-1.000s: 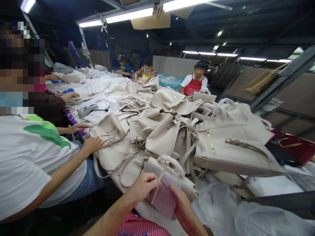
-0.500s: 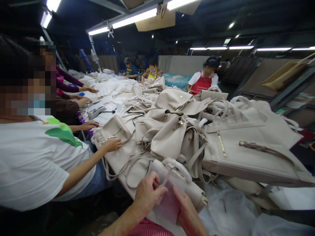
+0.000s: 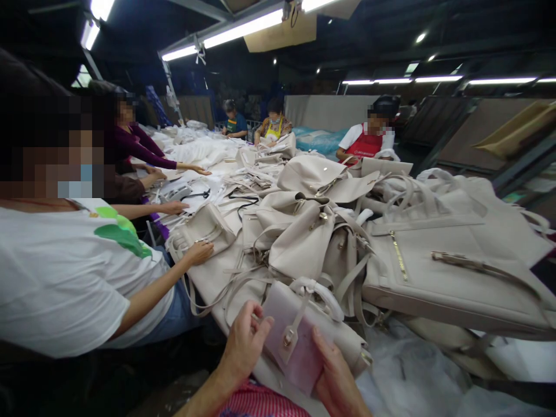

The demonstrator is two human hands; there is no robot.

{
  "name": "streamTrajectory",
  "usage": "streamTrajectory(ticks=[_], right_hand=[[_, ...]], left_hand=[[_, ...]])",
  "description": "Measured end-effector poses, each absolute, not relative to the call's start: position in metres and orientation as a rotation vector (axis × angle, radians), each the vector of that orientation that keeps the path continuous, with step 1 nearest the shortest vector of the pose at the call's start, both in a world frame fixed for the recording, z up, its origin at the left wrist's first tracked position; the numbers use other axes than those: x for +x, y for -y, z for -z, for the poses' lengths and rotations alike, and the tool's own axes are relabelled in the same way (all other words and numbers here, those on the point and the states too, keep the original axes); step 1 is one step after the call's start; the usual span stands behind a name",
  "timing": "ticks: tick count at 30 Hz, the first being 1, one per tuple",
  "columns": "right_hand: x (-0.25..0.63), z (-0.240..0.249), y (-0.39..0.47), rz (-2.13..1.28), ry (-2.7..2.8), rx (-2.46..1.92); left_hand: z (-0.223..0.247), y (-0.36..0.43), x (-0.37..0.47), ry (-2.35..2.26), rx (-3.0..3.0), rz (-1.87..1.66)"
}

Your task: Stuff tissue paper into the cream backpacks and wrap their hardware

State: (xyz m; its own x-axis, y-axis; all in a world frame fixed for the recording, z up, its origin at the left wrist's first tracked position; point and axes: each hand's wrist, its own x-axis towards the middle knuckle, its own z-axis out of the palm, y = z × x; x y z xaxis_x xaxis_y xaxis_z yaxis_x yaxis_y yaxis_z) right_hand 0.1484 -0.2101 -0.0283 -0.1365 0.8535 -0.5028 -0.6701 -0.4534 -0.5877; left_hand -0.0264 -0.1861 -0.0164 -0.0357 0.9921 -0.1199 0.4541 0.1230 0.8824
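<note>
A small beige handbag (image 3: 341,341) is tilted in front of me at the table's near edge. Its top handle (image 3: 330,302) is wrapped in white, and a thin translucent sheet (image 3: 299,366) lies over its front. On that sheet rests a narrow strap with a metal clasp (image 3: 288,337). My right hand (image 3: 333,370) grips the bag's lower front, thumb on the sheet; its other fingers are partly hidden. Beside the bag's left edge is my left hand (image 3: 247,339), fingers loosely curled and thumb apart, with nothing visible in it.
Beige bags (image 3: 299,237) with straps are heaped beyond my hands. A large beige bag (image 3: 434,249) lies at right above clear plastic (image 3: 403,359). A co-worker in a white shirt (image 3: 65,278) sits close at left, one hand at a small bag (image 3: 204,226). Other people work farther along.
My left hand has let go of the strap and moved left, so the clasp now shows. My right hand still holds the handbag. A far co-worker's arm at left has reached out over the table.
</note>
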Motion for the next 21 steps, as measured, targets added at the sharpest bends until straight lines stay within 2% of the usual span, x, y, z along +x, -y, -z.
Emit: streamTrajectory(ticks=[5,12,21], right_hand=[[0.151,0.023,0.208,-1.839,0.262,-1.002],[0.155,0.024,0.206,-1.781,0.265,-1.060],[0.154,0.022,0.206,-1.763,0.266,-1.070]], left_hand=[[0.033,0.175,-0.034,-1.633,1.354,-0.912],[0.038,0.154,-0.038,-1.403,1.098,-0.900],[0.021,0.138,-0.025,-1.468,1.310,-0.857]])
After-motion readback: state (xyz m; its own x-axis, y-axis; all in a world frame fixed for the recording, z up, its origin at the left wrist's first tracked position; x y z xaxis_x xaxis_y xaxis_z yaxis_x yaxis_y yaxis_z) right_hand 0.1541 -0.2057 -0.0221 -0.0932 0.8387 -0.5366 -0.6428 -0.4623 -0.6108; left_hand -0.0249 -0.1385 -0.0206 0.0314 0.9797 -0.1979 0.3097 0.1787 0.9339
